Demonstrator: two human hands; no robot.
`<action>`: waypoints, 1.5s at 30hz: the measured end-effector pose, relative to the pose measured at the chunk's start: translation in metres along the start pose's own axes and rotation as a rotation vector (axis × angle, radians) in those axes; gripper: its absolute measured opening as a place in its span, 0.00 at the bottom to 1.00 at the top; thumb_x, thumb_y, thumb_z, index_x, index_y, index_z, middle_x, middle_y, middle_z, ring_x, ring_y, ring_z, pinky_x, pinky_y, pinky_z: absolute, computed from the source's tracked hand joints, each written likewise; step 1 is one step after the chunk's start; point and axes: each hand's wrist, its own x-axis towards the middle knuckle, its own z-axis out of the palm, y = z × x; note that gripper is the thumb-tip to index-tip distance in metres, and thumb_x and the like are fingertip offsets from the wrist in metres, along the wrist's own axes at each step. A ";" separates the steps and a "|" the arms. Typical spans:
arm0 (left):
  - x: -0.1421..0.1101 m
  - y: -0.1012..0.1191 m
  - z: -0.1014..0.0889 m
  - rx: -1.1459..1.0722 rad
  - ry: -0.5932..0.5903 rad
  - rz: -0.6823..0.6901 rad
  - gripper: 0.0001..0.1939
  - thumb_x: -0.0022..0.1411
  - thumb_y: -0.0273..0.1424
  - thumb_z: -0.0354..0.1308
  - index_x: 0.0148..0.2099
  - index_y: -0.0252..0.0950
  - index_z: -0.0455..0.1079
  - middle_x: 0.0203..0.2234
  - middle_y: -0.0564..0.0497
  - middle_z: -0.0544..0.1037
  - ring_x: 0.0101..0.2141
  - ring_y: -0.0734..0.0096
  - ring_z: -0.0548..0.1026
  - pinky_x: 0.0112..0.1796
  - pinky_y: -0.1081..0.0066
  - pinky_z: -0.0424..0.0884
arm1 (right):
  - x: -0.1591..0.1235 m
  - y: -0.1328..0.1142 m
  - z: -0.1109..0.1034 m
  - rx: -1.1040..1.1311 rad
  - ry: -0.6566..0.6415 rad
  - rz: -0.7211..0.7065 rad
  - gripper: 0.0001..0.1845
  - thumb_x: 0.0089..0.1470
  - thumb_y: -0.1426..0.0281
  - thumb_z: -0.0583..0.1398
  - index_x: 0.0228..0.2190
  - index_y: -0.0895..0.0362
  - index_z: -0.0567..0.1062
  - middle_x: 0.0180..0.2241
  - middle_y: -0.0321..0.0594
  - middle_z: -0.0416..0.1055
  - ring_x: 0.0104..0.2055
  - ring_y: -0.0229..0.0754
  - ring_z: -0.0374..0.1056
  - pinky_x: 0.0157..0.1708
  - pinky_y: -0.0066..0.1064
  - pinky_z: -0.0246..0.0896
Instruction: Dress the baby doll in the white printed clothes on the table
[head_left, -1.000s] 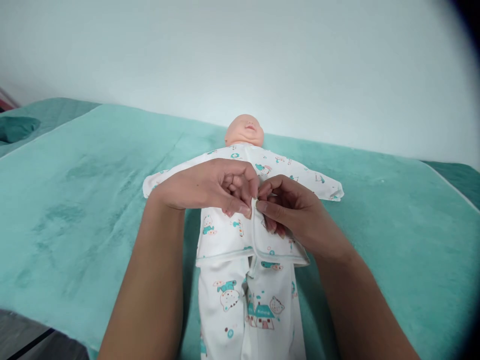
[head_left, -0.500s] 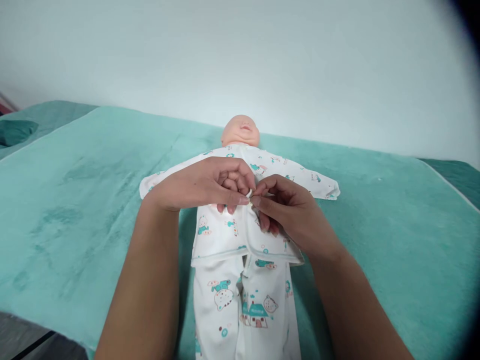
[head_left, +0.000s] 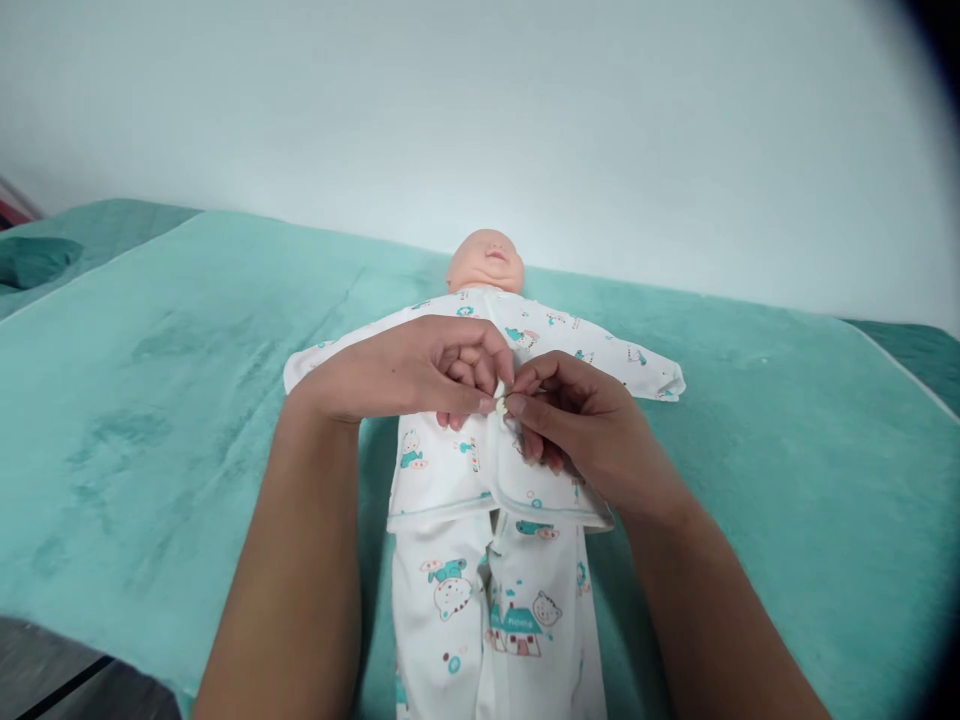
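Note:
A baby doll [head_left: 486,262] lies on its back, head away from me, with its sleeved arms spread. It wears a white printed baby shirt [head_left: 442,480] and matching white trousers [head_left: 450,620]. Over the middle of the chest, my left hand [head_left: 457,370] pinches the shirt's front edge between thumb and forefinger. Close against it, my right hand [head_left: 574,415] pinches the other side of the front opening. A small pale fastening [head_left: 501,404] shows between the fingertips; whether it is a button or a snap I cannot tell. Below my hands the shirt's front edges meet, parting slightly at the hem.
A teal plush cloth [head_left: 187,400] covers the table under the doll. Behind it rises a plain pale wall [head_left: 480,110]. Darker green cloth [head_left: 37,262] lies at the far left. Grey floor [head_left: 45,670] shows past the table's edge at the lower left.
The fingers have shifted slightly at the shirt's front, and more of the pale fastening shows between them. The whole view has moved a little; both hands keep their pinch.

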 end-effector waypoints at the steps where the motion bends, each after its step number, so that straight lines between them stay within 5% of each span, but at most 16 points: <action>1: -0.001 -0.001 0.000 -0.007 -0.001 0.016 0.09 0.57 0.28 0.64 0.42 0.39 0.75 0.26 0.53 0.79 0.25 0.75 0.76 0.24 0.76 0.72 | 0.000 0.001 0.000 0.007 0.015 -0.021 0.07 0.59 0.65 0.65 0.34 0.54 0.73 0.19 0.30 0.69 0.18 0.32 0.62 0.16 0.23 0.54; 3: -0.002 -0.006 -0.001 -0.025 0.102 0.090 0.07 0.58 0.31 0.65 0.40 0.38 0.75 0.26 0.51 0.80 0.23 0.75 0.75 0.24 0.74 0.72 | 0.001 0.003 0.000 0.022 0.106 -0.109 0.06 0.59 0.64 0.64 0.34 0.52 0.73 0.21 0.30 0.70 0.20 0.33 0.63 0.18 0.25 0.58; 6: 0.002 -0.014 -0.003 -0.058 0.496 0.250 0.08 0.61 0.36 0.63 0.40 0.38 0.75 0.31 0.48 0.82 0.29 0.70 0.78 0.30 0.69 0.76 | 0.005 0.009 -0.003 -0.034 0.346 -0.312 0.02 0.60 0.67 0.63 0.35 0.51 0.75 0.34 0.35 0.76 0.35 0.38 0.73 0.37 0.32 0.72; 8: 0.007 -0.018 -0.003 -0.056 0.692 0.302 0.08 0.63 0.38 0.61 0.41 0.39 0.75 0.37 0.47 0.82 0.38 0.66 0.80 0.38 0.67 0.78 | 0.010 0.015 -0.005 -0.142 0.421 -0.391 0.05 0.61 0.68 0.62 0.40 0.49 0.77 0.46 0.37 0.77 0.51 0.41 0.72 0.55 0.39 0.68; 10: 0.014 -0.020 -0.002 -0.025 0.764 0.310 0.10 0.65 0.39 0.59 0.43 0.40 0.76 0.44 0.48 0.82 0.47 0.64 0.79 0.45 0.65 0.77 | 0.014 0.020 -0.006 -0.264 0.384 -0.397 0.11 0.62 0.67 0.61 0.47 0.47 0.77 0.57 0.37 0.73 0.62 0.43 0.65 0.66 0.43 0.57; 14: 0.027 -0.020 0.006 0.114 0.733 0.281 0.12 0.68 0.39 0.56 0.47 0.42 0.78 0.51 0.50 0.80 0.54 0.64 0.76 0.56 0.64 0.71 | 0.018 0.027 -0.006 -0.394 0.238 -0.364 0.19 0.63 0.63 0.61 0.55 0.44 0.74 0.68 0.33 0.60 0.72 0.45 0.52 0.72 0.46 0.45; 20: 0.036 -0.024 0.014 0.333 0.666 0.247 0.13 0.68 0.37 0.54 0.48 0.42 0.79 0.57 0.50 0.77 0.60 0.63 0.71 0.61 0.64 0.65 | 0.017 0.026 -0.008 -0.413 0.198 -0.277 0.26 0.64 0.56 0.59 0.62 0.41 0.68 0.71 0.29 0.52 0.75 0.45 0.42 0.74 0.48 0.38; 28: 0.038 -0.028 0.012 0.391 0.704 0.194 0.17 0.69 0.38 0.52 0.52 0.44 0.78 0.57 0.51 0.77 0.58 0.61 0.72 0.61 0.61 0.66 | 0.025 0.032 -0.014 -0.385 0.284 -0.165 0.30 0.64 0.51 0.57 0.65 0.42 0.65 0.72 0.31 0.51 0.74 0.47 0.44 0.74 0.50 0.36; 37: 0.039 -0.027 0.014 0.398 0.711 0.181 0.16 0.69 0.37 0.51 0.52 0.44 0.77 0.57 0.51 0.77 0.56 0.61 0.73 0.60 0.61 0.67 | 0.044 0.037 -0.027 -0.532 0.330 -0.196 0.28 0.66 0.52 0.53 0.63 0.44 0.67 0.70 0.35 0.55 0.74 0.47 0.45 0.73 0.53 0.26; 45: 0.039 -0.027 0.014 0.403 0.717 0.168 0.17 0.69 0.37 0.51 0.52 0.44 0.77 0.56 0.51 0.77 0.56 0.62 0.73 0.59 0.63 0.67 | 0.071 0.048 -0.041 -0.497 0.498 -0.354 0.24 0.61 0.56 0.58 0.57 0.49 0.71 0.62 0.42 0.67 0.63 0.47 0.62 0.64 0.46 0.55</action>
